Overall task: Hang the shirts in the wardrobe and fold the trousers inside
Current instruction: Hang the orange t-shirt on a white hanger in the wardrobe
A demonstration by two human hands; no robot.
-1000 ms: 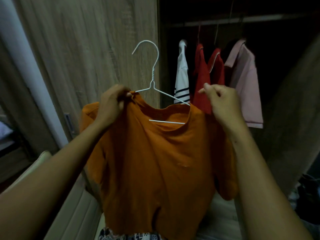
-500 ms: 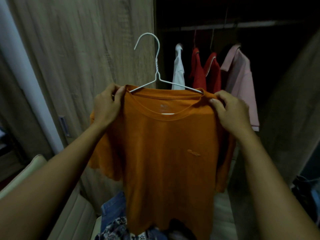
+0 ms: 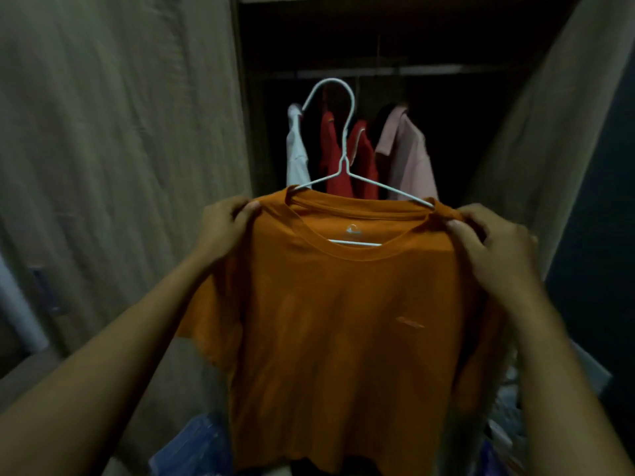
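Left hand [image 3: 223, 225] pinches the left shoulder seam of the orange shirt [image 3: 343, 321], thumb on the front of the cloth, fingers curled behind. Right hand [image 3: 494, 252] does the same on the right shoulder. We read the 2-point grip as deliberate: it keeps both shoulders seated on the hanger [image 3: 344, 163] arms and keeps the cloth spread flat, so nothing slides off in transit.

Shirt sits mid-frame, front toward us, hem hanging free at the bottom of the frame. It is fully on the hanger: the wire shows at both collar edges and across the neck opening. The hook is free and points up toward the rail [image 3: 395, 71] at top centre. No hand is on the hook, so the shirt carries the hanger, not the reverse.

Our call: loading done, hang-up not yet done. Hooking the rail likely needs 1 hand on the hook, or a lift from the shoulders.

Behind, on the rail: a white shirt [image 3: 295, 156], 2 red shirts [image 3: 331, 156] and a pink shirt [image 3: 409, 156], bunched centre-left. The rail right of the pink shirt looks free, though it's dark there.

Doors [image 3: 137, 149] flank both sides. Blue cloth [image 3: 192, 448] at bottom left is possibly trousers; too blurred to tell.
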